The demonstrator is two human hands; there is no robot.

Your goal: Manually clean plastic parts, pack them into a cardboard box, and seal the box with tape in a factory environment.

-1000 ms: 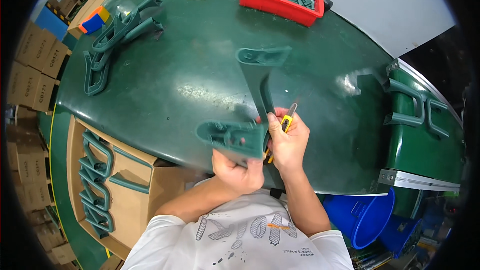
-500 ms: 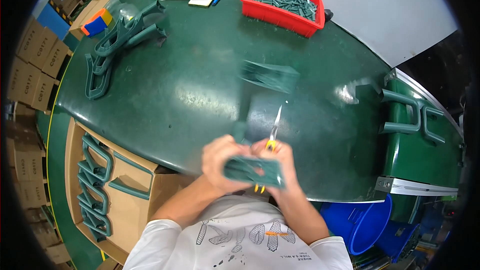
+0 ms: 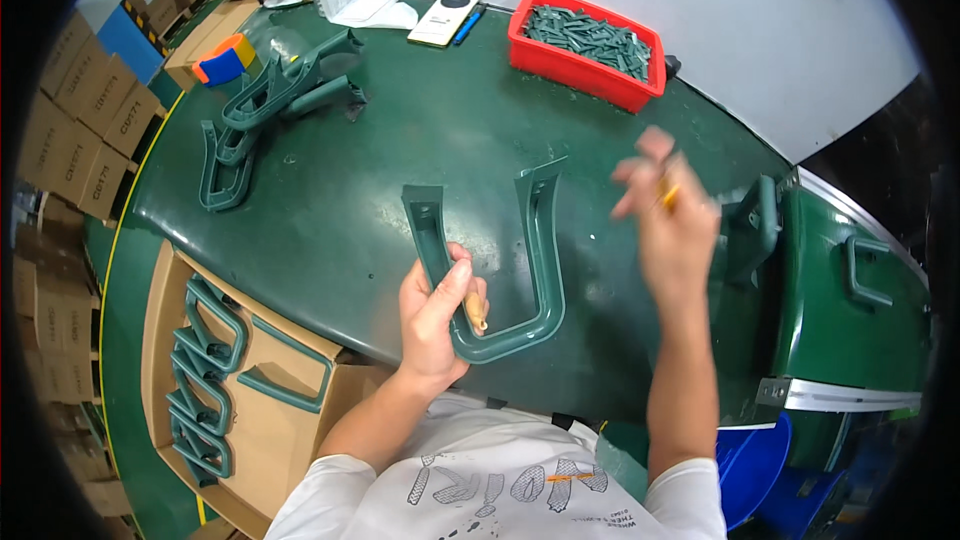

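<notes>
My left hand [image 3: 432, 318] is closed round one leg of a green U-shaped plastic part [image 3: 546, 285], held over the table with its two ends pointing away from me. A tan cover [image 3: 475, 312], seemingly on a finger, shows inside the U. To the right and farther off, my right hand [image 3: 672, 205] is lifted and smeared by motion. Between its fingers shows the yellow handle of a pair of snips [image 3: 669, 194]; the blades are too blurred to make out.
A red bin [image 3: 585, 88] of small green pieces stands at the back. Similar U-shaped parts [image 3: 235, 165] lie piled at far left, others in a cardboard box [image 3: 262, 420]. At right, one part [image 3: 765, 220] stands beside a green conveyor [image 3: 830, 330], which carries another part [image 3: 865, 270].
My hands have moved apart; the right hand with the snips went up and right. The green part has turned and shows its full U shape. At right, the parts have shifted.
</notes>
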